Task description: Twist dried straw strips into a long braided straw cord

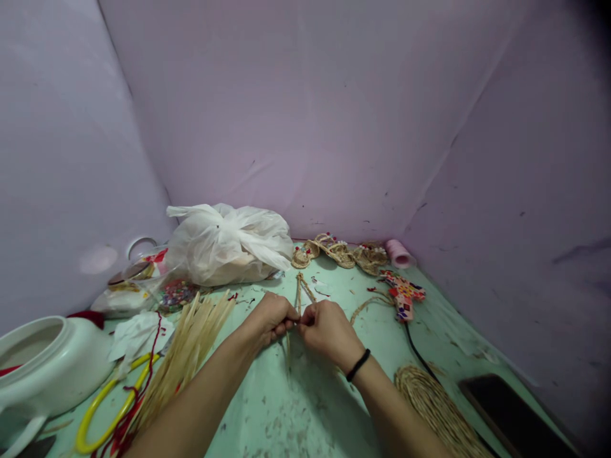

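My left hand (271, 319) and my right hand (329, 329) meet over the middle of the green table, thumbs and fingers pinched together. Between them they grip a thin braided straw cord (299, 291), whose two lengths rise to a loop beyond my fingers. A loose straw end hangs below my left hand. The exact hold at the fingertips is too small to make out. By my left forearm lies a bundle of dry straw strips (198, 340). To the right of my right hand, another straw cord (367, 305) curves along the table.
Small woven straw sandals (337, 253) sit against the back wall, beside a pink thread spool (398, 253). A tied plastic bag (229, 245) stands back left. Yellow-handled scissors (86, 429), red yarn and a white pot (81, 362) lie left; a patterned glue gun (403, 294), woven sole (429, 401) and phone (510, 413) right.
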`<state>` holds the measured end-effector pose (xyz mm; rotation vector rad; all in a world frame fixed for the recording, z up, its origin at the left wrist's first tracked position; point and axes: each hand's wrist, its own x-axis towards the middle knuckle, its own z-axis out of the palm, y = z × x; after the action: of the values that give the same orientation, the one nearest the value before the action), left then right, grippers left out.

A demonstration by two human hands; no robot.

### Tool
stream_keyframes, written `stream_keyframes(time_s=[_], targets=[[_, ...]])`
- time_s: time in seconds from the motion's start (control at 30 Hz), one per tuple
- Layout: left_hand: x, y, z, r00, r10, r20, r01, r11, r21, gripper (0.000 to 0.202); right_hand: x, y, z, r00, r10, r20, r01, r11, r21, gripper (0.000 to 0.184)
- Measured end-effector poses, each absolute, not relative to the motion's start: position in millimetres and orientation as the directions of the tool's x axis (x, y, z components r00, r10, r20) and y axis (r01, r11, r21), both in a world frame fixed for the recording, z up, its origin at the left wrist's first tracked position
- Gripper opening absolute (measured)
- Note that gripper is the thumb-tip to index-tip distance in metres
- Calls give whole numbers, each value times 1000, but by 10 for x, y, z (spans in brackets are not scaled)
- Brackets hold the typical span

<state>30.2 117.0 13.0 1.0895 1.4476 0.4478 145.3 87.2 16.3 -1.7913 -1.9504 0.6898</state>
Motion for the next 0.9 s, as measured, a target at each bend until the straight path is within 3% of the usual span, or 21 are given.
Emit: stream_keyframes(time_s=[0.1, 0.2, 0.33, 0.43, 0.63, 0.9], targets=[[268, 1198, 109, 199, 836, -511, 345, 428, 835, 15, 1458, 867, 139, -147, 987, -67, 772, 72, -632, 11], [229, 1229, 93, 247, 851, -463, 337, 372, 865, 14, 1560, 944, 103, -118, 986, -115, 678, -5, -735, 14], [191, 1254, 60, 308, 828, -468, 326, 371, 870, 11, 1608, 1025, 65, -14, 976, -218, 378, -196, -905, 19], [184, 1257, 28, 325, 826, -461, 320, 362, 875, 9, 1525, 1005, 20, -109, 932, -345, 208, -318, -925, 16], [183, 1254, 18, 349, 821, -452, 448, 278, 850, 6, 1481, 1014, -158, -64, 953, -297, 317, -262, -911, 14], [106, 1233, 200, 332, 859, -390, 649, 93, 755, 8, 1511, 1028, -235, -142, 957, -253, 205, -222, -953, 14]])
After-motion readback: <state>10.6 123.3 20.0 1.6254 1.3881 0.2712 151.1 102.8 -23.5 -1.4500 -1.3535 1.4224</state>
